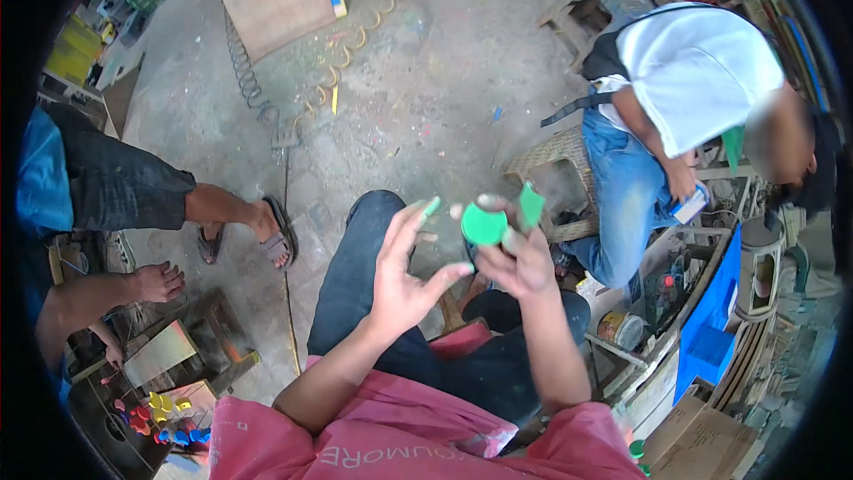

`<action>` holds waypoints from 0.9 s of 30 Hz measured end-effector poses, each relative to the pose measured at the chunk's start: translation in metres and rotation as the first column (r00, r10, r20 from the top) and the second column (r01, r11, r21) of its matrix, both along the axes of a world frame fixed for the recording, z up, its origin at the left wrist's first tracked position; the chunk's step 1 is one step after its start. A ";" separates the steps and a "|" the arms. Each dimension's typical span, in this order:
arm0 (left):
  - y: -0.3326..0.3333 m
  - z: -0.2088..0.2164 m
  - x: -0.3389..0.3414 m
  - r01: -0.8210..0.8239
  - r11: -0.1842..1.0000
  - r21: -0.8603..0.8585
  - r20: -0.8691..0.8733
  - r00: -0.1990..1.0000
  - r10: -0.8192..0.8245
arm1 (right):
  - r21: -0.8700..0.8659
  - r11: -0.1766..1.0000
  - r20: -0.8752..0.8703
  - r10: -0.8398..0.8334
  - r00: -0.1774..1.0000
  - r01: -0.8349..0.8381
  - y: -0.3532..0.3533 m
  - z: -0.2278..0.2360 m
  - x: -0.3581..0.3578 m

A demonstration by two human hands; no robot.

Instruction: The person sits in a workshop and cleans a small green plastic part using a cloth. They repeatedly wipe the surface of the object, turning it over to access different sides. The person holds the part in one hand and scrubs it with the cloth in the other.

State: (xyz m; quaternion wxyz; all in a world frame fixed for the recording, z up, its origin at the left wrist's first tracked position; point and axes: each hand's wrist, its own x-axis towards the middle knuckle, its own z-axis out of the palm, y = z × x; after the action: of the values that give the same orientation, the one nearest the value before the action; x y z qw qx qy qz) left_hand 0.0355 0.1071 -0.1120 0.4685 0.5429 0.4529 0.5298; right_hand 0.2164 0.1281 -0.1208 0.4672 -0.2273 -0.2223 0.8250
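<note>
My left hand (pixel 404 271) is raised over my lap, its fingers spread and nothing in them; green colour marks the tips of its thumb and a finger. Facing it, my right hand (pixel 520 262) has its fingers closed on a bright green round disc (pixel 484 225). A smaller flat green piece (pixel 531 204) stands up by the same fingers; whether it is joined to the disc I cannot tell. The right fingertips are partly hidden behind the disc and slightly blurred. A small gap lies between the disc and my left thumb.
A person in a white shirt (pixel 702 67) sits bent over at the right, holding a small object. Another person's hand (pixel 160 283) is at the left, near small red, yellow and blue pieces (pixel 164 404). A blue panel (pixel 711 320) and a cardboard box (pixel 697 440) stand at the right.
</note>
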 end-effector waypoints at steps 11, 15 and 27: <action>-0.088 0.091 -0.018 0.200 0.952 0.230 0.236 0.938 -0.254 | 0.170 0.947 0.041 -0.284 0.958 0.274 -0.125 0.109 -0.040; -0.115 0.107 -0.022 0.358 0.927 0.112 0.485 0.794 -0.365 | 0.183 0.941 0.118 -0.308 0.944 0.285 -0.147 0.130 -0.046; -0.140 0.130 -0.020 0.503 0.858 0.106 0.368 0.781 -0.504 | 0.674 0.730 0.636 -0.651 0.414 0.112 -0.177 0.167 -0.026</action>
State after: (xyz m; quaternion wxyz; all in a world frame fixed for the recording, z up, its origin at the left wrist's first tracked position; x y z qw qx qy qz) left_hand 0.0159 -0.0327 0.0177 0.6714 0.5303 0.1907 0.4814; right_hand 0.1906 -0.0487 0.0459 0.5244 -0.5040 -0.5776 0.3707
